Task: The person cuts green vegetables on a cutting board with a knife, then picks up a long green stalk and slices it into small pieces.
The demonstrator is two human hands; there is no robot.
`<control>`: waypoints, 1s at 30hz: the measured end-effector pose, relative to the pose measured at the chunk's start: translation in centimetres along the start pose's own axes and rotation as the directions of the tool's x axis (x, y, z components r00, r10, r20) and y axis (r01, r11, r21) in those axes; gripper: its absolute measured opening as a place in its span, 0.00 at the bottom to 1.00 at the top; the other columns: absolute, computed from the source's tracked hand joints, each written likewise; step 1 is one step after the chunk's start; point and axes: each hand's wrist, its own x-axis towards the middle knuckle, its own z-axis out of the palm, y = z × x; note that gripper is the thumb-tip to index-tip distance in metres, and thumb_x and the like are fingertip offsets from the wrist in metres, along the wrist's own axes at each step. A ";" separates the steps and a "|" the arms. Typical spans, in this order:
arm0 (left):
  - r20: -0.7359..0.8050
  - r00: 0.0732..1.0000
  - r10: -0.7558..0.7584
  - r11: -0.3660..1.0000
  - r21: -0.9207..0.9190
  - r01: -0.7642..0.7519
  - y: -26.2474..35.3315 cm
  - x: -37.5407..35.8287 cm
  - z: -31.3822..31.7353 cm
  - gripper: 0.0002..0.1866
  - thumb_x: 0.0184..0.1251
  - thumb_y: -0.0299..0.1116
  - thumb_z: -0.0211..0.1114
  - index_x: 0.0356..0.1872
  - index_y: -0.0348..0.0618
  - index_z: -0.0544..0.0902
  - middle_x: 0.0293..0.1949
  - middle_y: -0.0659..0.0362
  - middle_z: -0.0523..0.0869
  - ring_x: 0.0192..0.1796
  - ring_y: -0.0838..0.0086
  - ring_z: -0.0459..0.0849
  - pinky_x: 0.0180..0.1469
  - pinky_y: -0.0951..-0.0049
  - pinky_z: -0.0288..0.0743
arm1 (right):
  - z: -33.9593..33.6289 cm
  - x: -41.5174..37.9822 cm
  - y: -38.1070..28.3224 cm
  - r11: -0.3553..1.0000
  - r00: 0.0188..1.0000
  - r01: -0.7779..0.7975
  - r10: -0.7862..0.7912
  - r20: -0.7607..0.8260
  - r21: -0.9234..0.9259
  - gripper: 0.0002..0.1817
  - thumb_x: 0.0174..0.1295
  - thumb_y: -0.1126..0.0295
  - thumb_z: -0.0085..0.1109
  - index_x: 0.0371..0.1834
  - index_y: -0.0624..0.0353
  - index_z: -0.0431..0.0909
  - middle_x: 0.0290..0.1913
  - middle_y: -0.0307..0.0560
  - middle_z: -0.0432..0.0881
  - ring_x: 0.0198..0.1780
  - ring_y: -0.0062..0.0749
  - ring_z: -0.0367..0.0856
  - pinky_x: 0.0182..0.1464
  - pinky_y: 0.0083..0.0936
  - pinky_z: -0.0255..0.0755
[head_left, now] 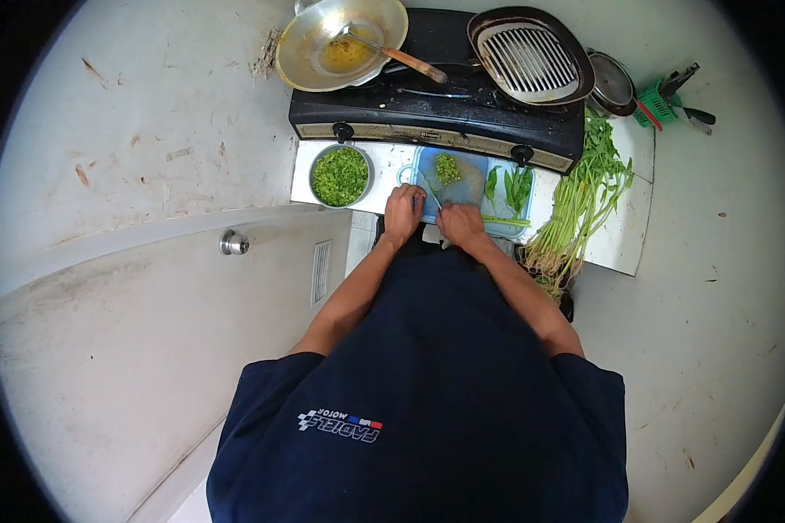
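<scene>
A blue cutting board (471,185) lies in front of me, with a small heap of chopped greens (447,168) on its upper part. My right hand (460,224) is closed at the board's near edge around a knife (435,197), whose thin blade points up and left. My left hand (404,209) rests at the board's left edge, just left of the blade. Its fingers are curled; whatever they hold is hidden. Right of my right hand lies a long green stem (508,221). Loose green leaves (516,188) lie above that stem on a pale blue tray (532,207).
A round bowl of chopped greens (340,176) stands left. Long rooted vegetable stalks (576,205) hang over the counter edge at right. Behind is a black stove (436,109) bearing a wok (292,61) with a ladle (414,65) and a grill pan (532,61). A green basket (654,105) holds utensils.
</scene>
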 end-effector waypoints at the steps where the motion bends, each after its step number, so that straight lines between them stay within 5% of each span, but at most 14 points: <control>1: 0.018 1.000 0.010 1.000 0.021 -0.011 0.1 0.0 -0.3 0.04 0.65 0.23 0.70 0.39 0.40 0.87 0.39 0.53 0.88 0.44 0.53 0.85 0.50 0.56 0.78 | -0.3 -0.1 0.0 1.000 1.000 -0.028 0.028 -0.004 -0.006 0.16 0.69 0.61 0.55 0.35 0.65 0.84 0.31 0.61 0.89 0.33 0.53 0.91 0.38 0.46 0.84; 8: 0.001 1.000 -0.012 0.999 -0.035 0.012 0.0 0.2 -0.7 0.12 0.68 0.24 0.68 0.51 0.42 0.85 0.37 0.54 0.87 0.40 0.56 0.84 0.45 0.57 0.78 | -2.4 0.1 0.6 0.990 0.990 -0.139 0.139 -0.009 0.022 0.19 0.72 0.57 0.56 0.41 0.65 0.83 0.30 0.64 0.88 0.34 0.59 0.90 0.39 0.50 0.83; 11: 0.123 0.982 -0.146 0.946 -0.272 0.175 1.4 0.5 -1.4 0.19 0.73 0.26 0.66 0.63 0.43 0.81 0.39 0.50 0.89 0.37 0.57 0.86 0.43 0.60 0.80 | -3.9 0.0 0.6 0.983 0.984 -0.168 0.172 -0.041 0.079 0.18 0.69 0.57 0.60 0.42 0.64 0.83 0.30 0.63 0.88 0.34 0.58 0.90 0.39 0.50 0.83; 14: 0.280 0.947 -0.158 0.932 -0.274 0.237 3.6 1.0 -2.6 0.27 0.73 0.24 0.65 0.71 0.47 0.75 0.37 0.49 0.86 0.38 0.53 0.86 0.42 0.58 0.81 | -5.0 0.0 1.1 0.975 0.975 -0.199 0.207 -0.078 0.098 0.18 0.65 0.58 0.65 0.43 0.65 0.83 0.31 0.63 0.88 0.34 0.58 0.90 0.39 0.50 0.83; 17: 0.224 0.965 0.133 0.952 -0.298 -0.062 3.9 1.1 -2.1 0.29 0.74 0.25 0.63 0.75 0.52 0.73 0.38 0.46 0.86 0.37 0.50 0.86 0.42 0.55 0.82 | -5.9 -0.3 1.7 0.965 0.964 -0.238 0.249 -0.098 0.114 0.17 0.60 0.60 0.68 0.42 0.64 0.82 0.32 0.62 0.88 0.34 0.57 0.89 0.41 0.49 0.82; 23: 0.506 0.848 0.158 0.985 -0.144 -0.097 4.4 2.4 -1.8 0.30 0.76 0.28 0.60 0.78 0.58 0.71 0.51 0.44 0.88 0.50 0.44 0.87 0.54 0.50 0.83 | -5.5 -2.3 3.6 0.981 0.966 -0.185 0.191 -0.175 0.052 0.14 0.56 0.65 0.70 0.40 0.61 0.81 0.34 0.57 0.88 0.37 0.55 0.88 0.46 0.46 0.79; 29: 0.587 0.797 0.146 0.989 -0.061 -0.136 4.1 4.2 -2.3 0.32 0.76 0.29 0.58 0.80 0.61 0.68 0.49 0.43 0.88 0.51 0.43 0.87 0.56 0.49 0.82 | -6.7 -4.3 4.2 0.984 0.974 -0.172 0.177 -0.138 0.051 0.14 0.56 0.65 0.71 0.42 0.59 0.81 0.37 0.54 0.89 0.39 0.51 0.90 0.47 0.46 0.78; 30: 0.526 0.824 0.210 0.977 -0.075 -0.202 3.7 4.3 -2.1 0.33 0.74 0.28 0.59 0.80 0.63 0.69 0.40 0.45 0.88 0.42 0.45 0.88 0.48 0.49 0.83 | -6.9 -4.6 4.4 0.985 0.976 -0.168 0.173 -0.132 0.051 0.14 0.56 0.65 0.71 0.42 0.59 0.81 0.37 0.54 0.88 0.39 0.51 0.89 0.47 0.46 0.78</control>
